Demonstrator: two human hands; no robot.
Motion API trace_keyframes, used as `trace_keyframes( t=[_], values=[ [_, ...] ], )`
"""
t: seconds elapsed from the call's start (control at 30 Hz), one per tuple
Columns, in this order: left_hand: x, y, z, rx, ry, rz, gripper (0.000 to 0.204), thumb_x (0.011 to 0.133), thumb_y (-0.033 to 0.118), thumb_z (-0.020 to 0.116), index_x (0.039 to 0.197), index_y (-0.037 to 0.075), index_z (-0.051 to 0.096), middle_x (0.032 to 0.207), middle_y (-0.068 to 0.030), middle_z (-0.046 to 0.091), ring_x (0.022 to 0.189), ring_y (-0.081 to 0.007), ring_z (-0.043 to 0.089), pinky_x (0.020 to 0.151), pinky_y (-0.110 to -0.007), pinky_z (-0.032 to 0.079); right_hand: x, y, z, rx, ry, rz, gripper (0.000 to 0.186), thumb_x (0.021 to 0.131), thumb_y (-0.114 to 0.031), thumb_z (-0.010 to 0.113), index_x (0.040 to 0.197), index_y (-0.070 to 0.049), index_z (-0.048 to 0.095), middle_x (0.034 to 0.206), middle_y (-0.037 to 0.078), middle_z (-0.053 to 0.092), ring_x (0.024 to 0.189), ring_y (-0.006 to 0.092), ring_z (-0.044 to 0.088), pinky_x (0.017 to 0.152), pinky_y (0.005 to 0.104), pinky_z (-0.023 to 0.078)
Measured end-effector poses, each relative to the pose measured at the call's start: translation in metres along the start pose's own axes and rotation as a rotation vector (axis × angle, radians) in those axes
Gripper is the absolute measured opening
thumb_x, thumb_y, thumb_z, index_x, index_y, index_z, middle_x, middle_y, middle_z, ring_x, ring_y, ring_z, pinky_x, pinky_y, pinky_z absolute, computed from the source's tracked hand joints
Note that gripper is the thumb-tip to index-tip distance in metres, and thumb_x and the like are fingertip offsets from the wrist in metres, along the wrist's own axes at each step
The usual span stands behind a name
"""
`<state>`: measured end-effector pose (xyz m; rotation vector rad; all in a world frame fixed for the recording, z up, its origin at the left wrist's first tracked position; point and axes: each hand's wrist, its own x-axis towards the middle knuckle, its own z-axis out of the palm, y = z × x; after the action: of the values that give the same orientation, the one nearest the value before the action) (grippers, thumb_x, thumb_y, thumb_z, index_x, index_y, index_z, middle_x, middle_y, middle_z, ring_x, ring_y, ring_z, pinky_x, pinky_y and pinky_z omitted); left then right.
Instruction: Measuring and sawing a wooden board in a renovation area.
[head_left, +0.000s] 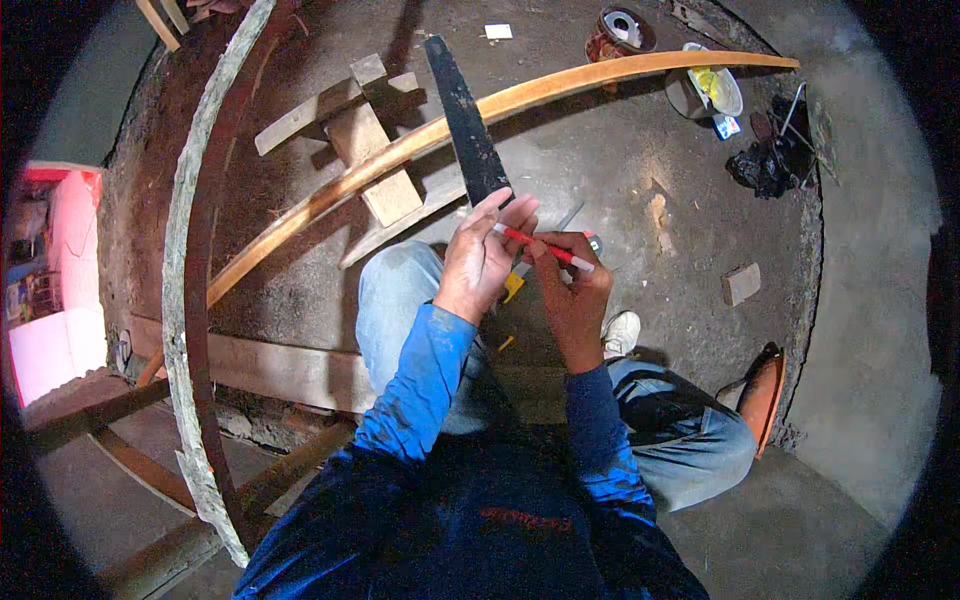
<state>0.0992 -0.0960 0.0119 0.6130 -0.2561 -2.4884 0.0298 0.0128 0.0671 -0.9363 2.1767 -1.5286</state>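
Observation:
My right hand [572, 295] pinches a red marker pen [545, 246] with white ends. The pen's far end meets the fingers of my left hand [478, 262], which is turned palm up with its fingers stretched out. Just beyond those fingers rises a dark, tapering saw blade [462, 115]; its lower end is hidden behind the hand. Between my hands a small yellow piece [513, 286] shows in part. Behind my right hand peeks a red and black object [593, 243], mostly covered, near a thin grey strip [570, 214].
A long curved wooden strip [420, 140] crosses ahead, over a wooden block [385, 190]. At left stands a rough pale pole [180, 270]. A bowl [735, 95], a brown pot [605, 45] and a black bag [757, 172] lie far right. A wood offcut [741, 285] rests near the wall.

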Motion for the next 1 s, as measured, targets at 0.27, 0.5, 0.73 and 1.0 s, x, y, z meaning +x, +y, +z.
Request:
trace_keyframes(
  t=[0.27, 0.5, 0.73, 1.0],
  values=[
    [-0.021, -0.017, 0.024, 0.595, 0.131, -0.003, 0.041, 0.102, 0.023, 0.035, 0.13, -0.004, 0.042, 0.125, -0.0211, 0.056, 0.114, -0.0289, 0.056, 0.088, -0.036, 0.051, -0.012, 0.013, 0.002, -0.191, 0.158, -0.122, 0.018, 0.09, -0.02, 0.065, 0.091, -0.003, 0.062, 0.076, 0.008, 0.065, 0.068, 0.0147, 0.063, 0.061, 0.0262, 0.048],
    [-0.025, -0.052, 0.022, 0.349, 0.264, 0.01, 0.041, 0.102, 0.029, 0.039, 0.12, -0.002, 0.057, 0.1, -0.0095, 0.066, 0.082, -0.015, 0.063, 0.071, -0.025, 0.051, -0.024, 0.054, 0.005, 0.041, 0.316, 0.173, 0.022, 0.091, -0.023, 0.064, 0.084, -0.002, 0.061, 0.072, 0.005, 0.064, 0.063, 0.0109, 0.058, 0.058, 0.0247, 0.045],
    [-0.019, -0.076, 0.003, 0.416, 0.283, 0.129, 0.047, 0.101, 0.034, 0.034, 0.121, -0.003, 0.054, 0.105, -0.0136, 0.067, 0.082, -0.0165, 0.065, 0.07, -0.029, 0.051, -0.034, 0.065, 0.008, 0.103, 0.365, 0.325, 0.021, 0.092, -0.022, 0.063, 0.087, -0.003, 0.059, 0.074, 0.002, 0.062, 0.067, 0.0086, 0.056, 0.061, 0.0238, 0.045],
    [-0.026, -0.074, 0.001, 0.302, 0.293, 0.049, 0.048, 0.102, 0.035, 0.036, 0.123, -0.005, 0.053, 0.118, -0.0142, 0.063, 0.106, -0.0224, 0.061, 0.093, -0.034, 0.047, -0.04, 0.051, 0.013, 0.182, 0.317, 0.326, 0.034, 0.089, -0.035, 0.066, 0.09, -0.002, 0.06, 0.074, 0.009, 0.064, 0.069, 0.0212, 0.06, 0.066, 0.0357, 0.047]
  ],
)
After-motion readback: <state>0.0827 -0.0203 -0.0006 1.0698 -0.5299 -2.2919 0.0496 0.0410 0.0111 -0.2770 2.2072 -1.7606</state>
